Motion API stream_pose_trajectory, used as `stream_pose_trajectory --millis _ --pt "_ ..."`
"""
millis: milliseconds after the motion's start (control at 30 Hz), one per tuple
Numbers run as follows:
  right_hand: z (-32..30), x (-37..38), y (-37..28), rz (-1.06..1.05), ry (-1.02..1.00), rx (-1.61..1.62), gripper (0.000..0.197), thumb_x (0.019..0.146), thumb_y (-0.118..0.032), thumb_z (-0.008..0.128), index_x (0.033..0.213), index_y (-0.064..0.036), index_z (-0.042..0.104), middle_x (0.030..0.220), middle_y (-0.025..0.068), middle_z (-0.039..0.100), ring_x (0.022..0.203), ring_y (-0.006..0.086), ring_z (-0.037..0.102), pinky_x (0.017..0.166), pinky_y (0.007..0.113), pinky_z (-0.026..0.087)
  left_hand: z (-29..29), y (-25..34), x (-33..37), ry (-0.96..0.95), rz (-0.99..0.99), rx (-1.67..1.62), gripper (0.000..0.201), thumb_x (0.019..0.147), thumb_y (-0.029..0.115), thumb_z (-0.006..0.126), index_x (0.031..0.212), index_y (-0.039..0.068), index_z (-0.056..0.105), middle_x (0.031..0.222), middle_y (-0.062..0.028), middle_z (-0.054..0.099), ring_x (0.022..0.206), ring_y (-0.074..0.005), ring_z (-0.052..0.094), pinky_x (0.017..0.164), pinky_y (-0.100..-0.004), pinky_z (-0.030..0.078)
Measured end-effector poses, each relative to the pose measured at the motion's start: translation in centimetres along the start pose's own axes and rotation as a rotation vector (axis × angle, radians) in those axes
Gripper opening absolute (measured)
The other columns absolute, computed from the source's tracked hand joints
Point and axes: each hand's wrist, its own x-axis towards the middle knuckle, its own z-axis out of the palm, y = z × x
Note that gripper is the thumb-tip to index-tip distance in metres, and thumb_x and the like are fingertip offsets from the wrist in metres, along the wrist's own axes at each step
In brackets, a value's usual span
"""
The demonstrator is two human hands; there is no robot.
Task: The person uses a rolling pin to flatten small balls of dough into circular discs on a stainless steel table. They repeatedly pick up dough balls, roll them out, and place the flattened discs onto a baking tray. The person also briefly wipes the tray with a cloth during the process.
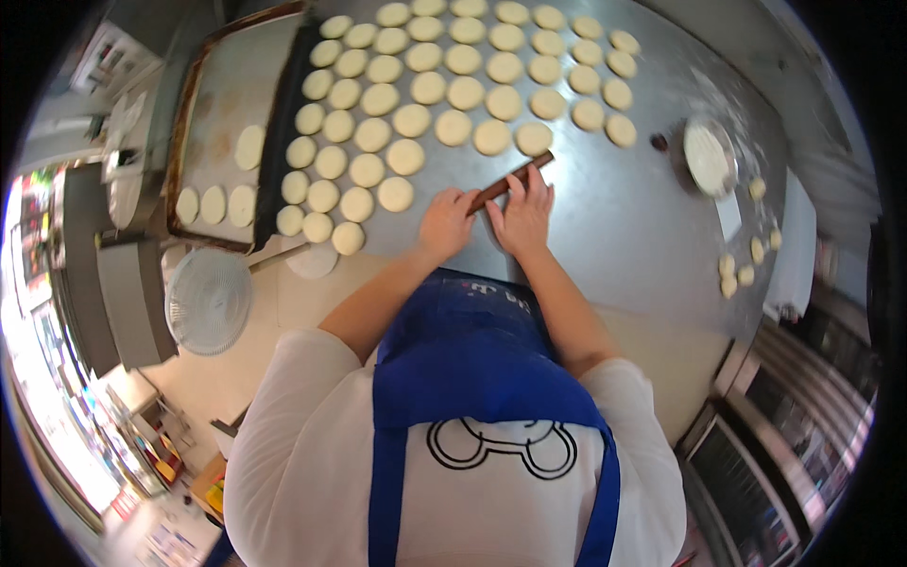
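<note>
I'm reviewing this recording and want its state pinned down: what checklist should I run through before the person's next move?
1. Left hand on the brown rolling pin: ok, at its nearer end.
2. Right hand on the pin: ok, fingers over it.
3. Dough under the pin: cannot tell; the hands hide part of that spot.
4. Pin clear of the nearest dough disc: cannot tell; its far end looks very close.
5. Flattened dough pieces lying without overlap on the baking tray: ok, four lie apart.
6. Bowl of white powder away from both hands: ok, well to the right.
</note>
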Motion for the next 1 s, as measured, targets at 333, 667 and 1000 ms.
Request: stream_pose_trajectory --millis 333,667,1000 --pt "-6.0 -5.5 4.4 0.157 -0.117 -0.271 0.033 0.083 -0.038 0.074 0.1 -0.0117 0.064 0.096 0.007 0.061 0.097 0.0301 0.057 0.092 0.051 0.039 -0.3 3.0 1.0 -0.281 0.303 0.485 0.07 0.094 0.041 0.064 0.15 0.003 0.045 0.157 -0.0152 0.041 0.148 -0.0304 0.034 0.118 -0.0541 0.03" --pt "-5.4 -4.0 5.4 0.027 -0.083 -0.224 0.062 0.084 -0.037 0.071 0.134 -0.0047 0.055 0.133 0.016 0.062 0.121 0.0345 0.058 0.1 0.048 0.041 -0.7 3.2 3.3 -0.29 0.216 0.507 0.087 0.088 0.051 0.068 0.152 -0.001 0.04 0.164 -0.0164 0.033 0.154 -0.0306 0.026 0.121 -0.0614 0.019" --pt "-5.2 3.6 8.8 0.037 0.056 -0.239 0.058 0.088 -0.033 0.068 0.138 -0.0055 0.057 0.146 0.0188 0.052 0.133 0.0337 0.05 0.107 0.054 0.037 2.5 3.5 11.7 0.051 0.445 0.431 0.045 0.091 0.024 0.066 0.132 0.005 0.061 0.144 -0.0176 0.056 0.137 -0.0333 0.05 0.113 -0.0466 0.041"
